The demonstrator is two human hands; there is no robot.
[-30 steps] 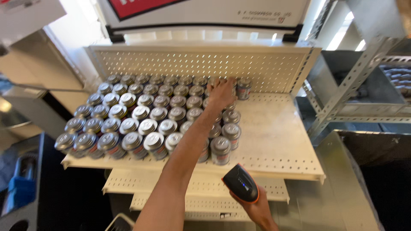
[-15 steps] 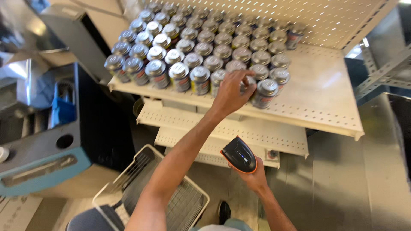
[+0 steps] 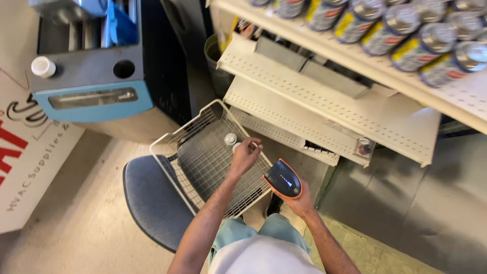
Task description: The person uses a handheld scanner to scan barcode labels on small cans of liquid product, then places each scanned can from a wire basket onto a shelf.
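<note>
The left hand [image 3: 244,156] hangs over the wire basket [image 3: 203,165], its fingers curled together around something small; the view is too poor to say what it is, and only a pale edge shows at the fingertips. Just left of that hand, inside the basket, stands a can [image 3: 230,139] seen from above by its white cap. The basket sits on a blue stool [image 3: 148,203], tilted, with its far corner near the lower shelves.

The right hand [image 3: 300,203] is near the body, just right of the basket, and its grip is clamped on a scanner [image 3: 283,178], a dark handheld unit with an orange rim and small lit dots on its face. The scanner's head points up and left, close to the left hand's wrist but apart from it.

Farther out, to the right and far, cream perforated shelves [image 3: 324,96] step down in tiers. The top one carries a row of cans [image 3: 406,40] with metal tops and blue, yellow and red labels. On the front edge of the lowest tier lies a small round dark object [image 3: 363,147].

To the far left stands a blue and grey cart [image 3: 91,96] with a white cap [image 3: 43,66] on its top. A white sign with red lettering [image 3: 25,167] lies on the floor at the left edge.
</note>
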